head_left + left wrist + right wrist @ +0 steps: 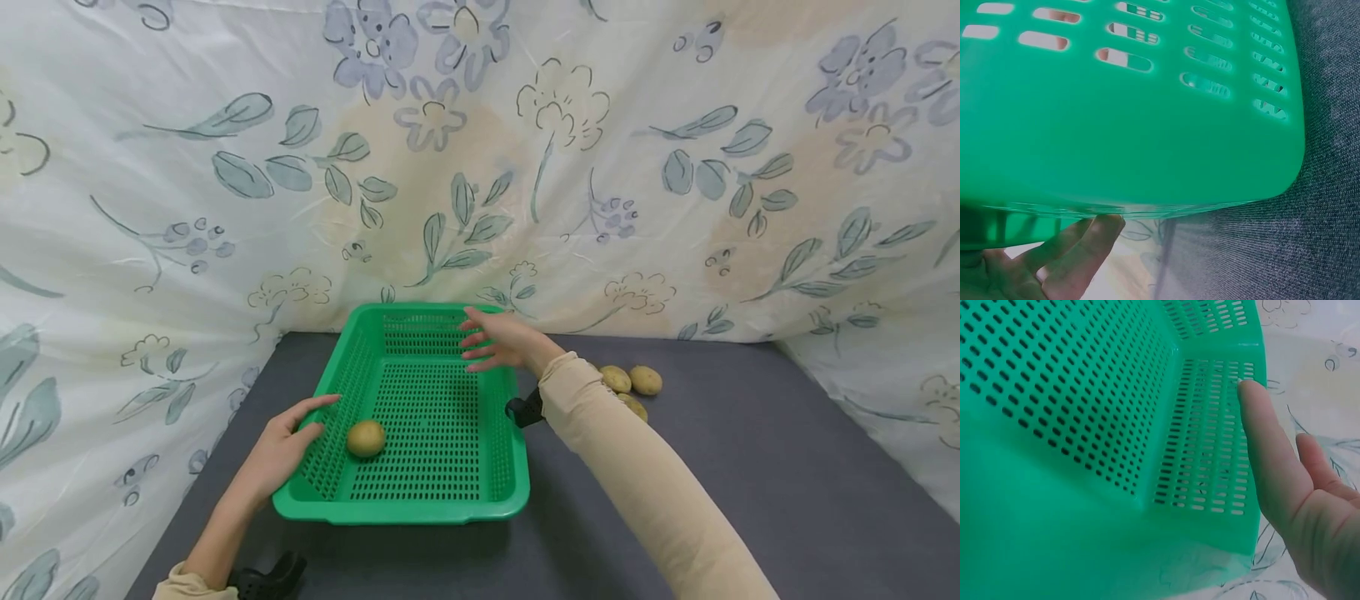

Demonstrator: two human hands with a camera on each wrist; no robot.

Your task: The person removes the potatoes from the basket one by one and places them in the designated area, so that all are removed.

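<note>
A green plastic basket (405,511) with slotted walls and floor stands on the dark grey table. One potato (365,438) lies inside it, near the left wall. My left hand (273,454) grips the basket's left rim, with finger and thumb over the edge; in the left wrist view, other fingers (1085,256) show below, against the outer wall. Over the far right corner hovers my right hand (510,340), fingers spread and nothing held. The right wrist view shows this hand (1310,512) beside the basket's slotted end wall (1210,437).
Several potatoes (646,381) sit on the table (750,467) to the right of the basket, partly hidden behind my right sleeve (637,475). A floral cloth (450,208) hangs along the back and both sides of the table.
</note>
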